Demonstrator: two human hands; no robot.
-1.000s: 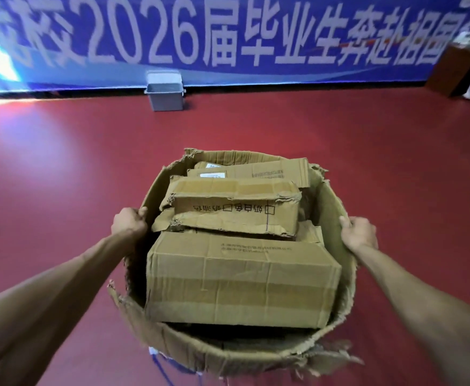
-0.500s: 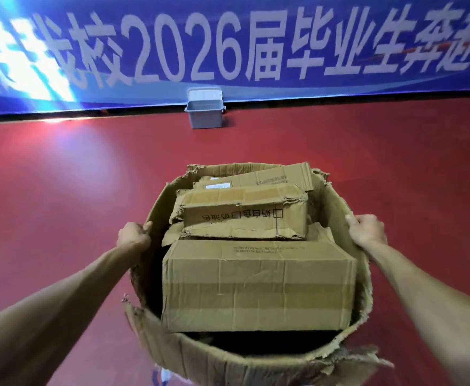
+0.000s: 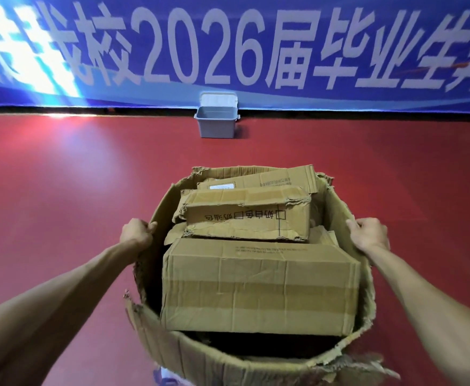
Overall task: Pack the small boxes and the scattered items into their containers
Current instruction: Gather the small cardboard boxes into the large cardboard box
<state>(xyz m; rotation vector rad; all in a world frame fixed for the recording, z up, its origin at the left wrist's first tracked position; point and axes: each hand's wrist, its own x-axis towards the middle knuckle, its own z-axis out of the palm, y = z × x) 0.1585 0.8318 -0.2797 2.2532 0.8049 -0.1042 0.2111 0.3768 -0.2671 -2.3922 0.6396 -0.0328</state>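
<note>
The carton [image 3: 160, 210] is packed nearly wall to wall by three boxes. The near box [image 3: 259, 285] spans most of its width, the middle box [image 3: 245, 215] sits behind it and higher, and the far box [image 3: 259, 178] lies against the far wall. Fingers could enter in two places — a dark gap between the near box and the carton's near rim, and a narrower slot along its left wall. At the right wall the boxes sit close. The left hand [image 3: 136, 232] and right hand [image 3: 369, 235] grip the left and right rims, taking up those edges. Beyond, open floor [image 3: 61, 190] runs to a bin [image 3: 215, 126] at its far edge, against the banner [image 3: 228, 51], with its top open.
</note>
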